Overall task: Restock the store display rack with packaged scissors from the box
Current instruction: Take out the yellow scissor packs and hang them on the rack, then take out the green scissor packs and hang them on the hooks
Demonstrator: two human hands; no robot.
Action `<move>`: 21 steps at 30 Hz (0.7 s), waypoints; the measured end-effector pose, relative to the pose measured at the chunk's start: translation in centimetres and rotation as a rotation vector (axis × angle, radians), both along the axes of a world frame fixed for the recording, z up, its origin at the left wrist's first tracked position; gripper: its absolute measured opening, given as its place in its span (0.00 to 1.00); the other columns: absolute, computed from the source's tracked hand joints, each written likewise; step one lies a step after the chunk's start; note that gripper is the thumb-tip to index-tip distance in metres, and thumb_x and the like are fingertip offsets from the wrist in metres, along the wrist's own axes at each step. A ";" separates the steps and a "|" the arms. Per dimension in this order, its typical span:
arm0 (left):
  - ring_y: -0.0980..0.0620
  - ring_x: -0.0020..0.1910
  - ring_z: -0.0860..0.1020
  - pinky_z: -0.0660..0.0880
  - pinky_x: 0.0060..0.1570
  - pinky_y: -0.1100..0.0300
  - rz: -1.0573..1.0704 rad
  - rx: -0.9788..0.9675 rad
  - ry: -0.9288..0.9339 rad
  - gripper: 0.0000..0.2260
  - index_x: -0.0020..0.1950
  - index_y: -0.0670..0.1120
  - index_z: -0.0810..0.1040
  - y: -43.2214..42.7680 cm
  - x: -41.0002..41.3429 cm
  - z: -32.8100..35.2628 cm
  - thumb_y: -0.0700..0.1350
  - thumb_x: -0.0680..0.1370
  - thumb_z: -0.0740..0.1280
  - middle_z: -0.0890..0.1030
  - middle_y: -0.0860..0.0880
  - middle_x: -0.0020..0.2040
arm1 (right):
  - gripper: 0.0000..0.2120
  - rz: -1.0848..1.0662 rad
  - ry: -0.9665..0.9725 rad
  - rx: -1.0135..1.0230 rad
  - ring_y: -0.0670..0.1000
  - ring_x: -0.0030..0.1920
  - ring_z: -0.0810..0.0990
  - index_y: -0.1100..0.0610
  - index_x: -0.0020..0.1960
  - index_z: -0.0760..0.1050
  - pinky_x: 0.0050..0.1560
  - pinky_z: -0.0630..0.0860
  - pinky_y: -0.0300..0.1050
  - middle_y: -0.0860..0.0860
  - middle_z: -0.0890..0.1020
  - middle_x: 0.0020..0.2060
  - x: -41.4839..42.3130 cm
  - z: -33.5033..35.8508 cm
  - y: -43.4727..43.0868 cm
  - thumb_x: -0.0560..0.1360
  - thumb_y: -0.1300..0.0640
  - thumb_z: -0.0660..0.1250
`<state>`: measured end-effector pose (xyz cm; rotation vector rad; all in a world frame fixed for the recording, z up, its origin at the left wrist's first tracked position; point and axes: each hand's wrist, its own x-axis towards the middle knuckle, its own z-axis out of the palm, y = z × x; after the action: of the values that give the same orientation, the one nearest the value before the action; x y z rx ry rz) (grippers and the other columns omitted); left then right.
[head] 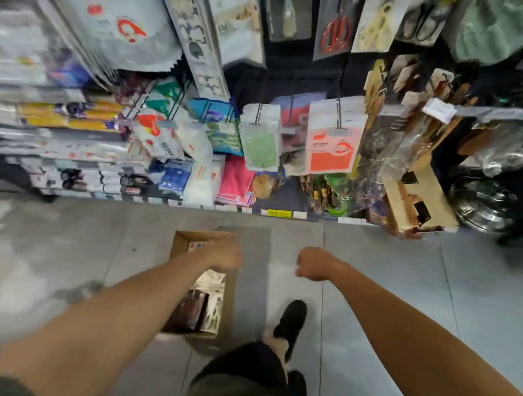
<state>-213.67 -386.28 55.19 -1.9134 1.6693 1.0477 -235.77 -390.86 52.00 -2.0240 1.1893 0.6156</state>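
An open cardboard box (pixel 180 241) stands on the floor below me, with packaged scissors (pixel 206 304) lying inside. My left hand (pixel 224 253) hovers over the box with its fingers curled downward; nothing shows in it. To the right of the box, my right hand (pixel 313 263) hangs as a loose fist over the floor, holding nothing. Packaged scissors (pixel 334 31) with red handles hang high on the display rack, among other scissor packs (pixel 376 24). The picture is blurred by motion.
The rack (pixel 283 213) runs across the far side, crowded with hanging packets, cloths (pixel 235 179) and wooden goods (pixel 419 201). Grey tiled floor (pixel 387 266) lies around the box. My black shoe (pixel 291 322) stands right of the box.
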 end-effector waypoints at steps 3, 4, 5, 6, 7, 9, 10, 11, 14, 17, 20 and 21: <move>0.43 0.62 0.75 0.68 0.55 0.57 0.140 0.056 -0.019 0.15 0.61 0.38 0.79 4.2 3.6 0.1 0.45 0.81 0.61 0.78 0.40 0.63 | 0.16 0.047 -0.041 0.019 0.60 0.61 0.75 0.66 0.60 0.76 0.56 0.71 0.45 0.62 0.77 0.62 2.7 0.3 3.4 0.78 0.56 0.61; 0.43 0.60 0.75 0.69 0.54 0.57 0.169 0.056 -0.018 0.15 0.60 0.37 0.79 5.6 4.6 0.4 0.45 0.81 0.61 0.78 0.40 0.62 | 0.16 0.067 -0.050 0.032 0.60 0.61 0.75 0.66 0.59 0.77 0.56 0.71 0.45 0.62 0.77 0.61 3.7 0.3 4.5 0.79 0.57 0.61; 0.43 0.57 0.76 0.71 0.50 0.57 0.147 0.062 -0.021 0.15 0.59 0.36 0.79 6.5 5.5 0.8 0.45 0.81 0.61 0.79 0.39 0.61 | 0.14 0.079 -0.054 0.040 0.60 0.60 0.76 0.65 0.56 0.78 0.54 0.71 0.46 0.63 0.78 0.59 4.7 0.2 5.4 0.79 0.56 0.61; 0.44 0.52 0.77 0.71 0.44 0.60 0.134 0.057 -0.032 0.15 0.58 0.36 0.79 7.4 6.5 1.0 0.45 0.81 0.60 0.80 0.38 0.60 | 0.12 0.087 -0.049 0.045 0.60 0.56 0.77 0.63 0.49 0.79 0.50 0.70 0.46 0.63 0.80 0.53 5.6 0.0 6.2 0.78 0.55 0.61; 0.48 0.49 0.75 0.70 0.38 0.64 0.117 0.064 -0.068 0.14 0.59 0.37 0.79 8.4 7.6 1.1 0.44 0.81 0.61 0.80 0.39 0.59 | 0.13 0.104 -0.047 0.037 0.60 0.50 0.77 0.61 0.39 0.74 0.44 0.68 0.45 0.62 0.79 0.43 6.4 -0.3 7.0 0.78 0.55 0.62; 0.52 0.48 0.73 0.71 0.40 0.66 0.158 0.073 -0.104 0.13 0.61 0.41 0.79 10.1 10.0 0.2 0.44 0.79 0.63 0.80 0.42 0.60 | 0.19 0.118 -0.045 0.036 0.55 0.42 0.71 0.59 0.29 0.63 0.36 0.63 0.44 0.54 0.69 0.29 8.1 -1.3 8.3 0.78 0.56 0.61; 0.52 0.48 0.74 0.72 0.45 0.63 0.158 0.076 -0.099 0.13 0.62 0.41 0.78 10.8 10.9 -0.1 0.44 0.79 0.64 0.79 0.42 0.61 | 0.20 0.123 -0.041 0.048 0.54 0.41 0.70 0.59 0.29 0.62 0.32 0.61 0.44 0.53 0.66 0.29 9.1 -1.9 8.9 0.78 0.56 0.60; 0.51 0.49 0.74 0.72 0.49 0.61 0.155 0.084 -0.081 0.13 0.62 0.41 0.77 11.6 11.8 -0.4 0.45 0.80 0.64 0.78 0.42 0.61 | 0.19 0.138 -0.031 0.061 0.54 0.41 0.70 0.60 0.29 0.64 0.30 0.60 0.44 0.54 0.67 0.30 10.1 -2.5 9.5 0.78 0.56 0.60; 0.50 0.50 0.75 0.72 0.48 0.60 0.169 0.126 -0.051 0.15 0.62 0.38 0.76 13.6 14.6 -2.0 0.46 0.80 0.63 0.78 0.41 0.61 | 0.16 0.129 -0.004 0.150 0.59 0.50 0.76 0.65 0.45 0.78 0.37 0.66 0.44 0.61 0.79 0.46 13.7 -4.4 10.8 0.79 0.55 0.59; 0.47 0.53 0.78 0.75 0.53 0.57 0.189 0.179 -0.029 0.12 0.58 0.40 0.78 14.6 18.5 -4.5 0.45 0.79 0.64 0.79 0.45 0.53 | 0.15 0.092 -0.042 0.177 0.60 0.55 0.77 0.66 0.54 0.77 0.49 0.71 0.48 0.62 0.80 0.55 18.1 -6.8 11.8 0.79 0.57 0.58; 0.50 0.50 0.78 0.75 0.55 0.57 0.264 0.184 0.034 0.12 0.59 0.42 0.80 14.3 23.6 -8.2 0.45 0.78 0.66 0.78 0.50 0.45 | 0.11 -0.022 -0.031 0.193 0.60 0.50 0.78 0.64 0.48 0.77 0.44 0.69 0.47 0.62 0.79 0.49 23.5 -9.7 12.6 0.78 0.58 0.59; 0.50 0.51 0.78 0.75 0.55 0.57 0.257 0.181 0.063 0.12 0.59 0.42 0.80 13.8 25.3 -9.6 0.45 0.78 0.66 0.78 0.49 0.48 | 0.09 -0.089 -0.027 0.198 0.60 0.50 0.78 0.63 0.46 0.76 0.42 0.68 0.45 0.62 0.79 0.48 25.3 -10.9 12.8 0.77 0.60 0.59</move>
<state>-188.34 -372.46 45.61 -2.0281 1.3308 1.3206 -210.45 -378.09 41.07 -1.7992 1.1487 0.6337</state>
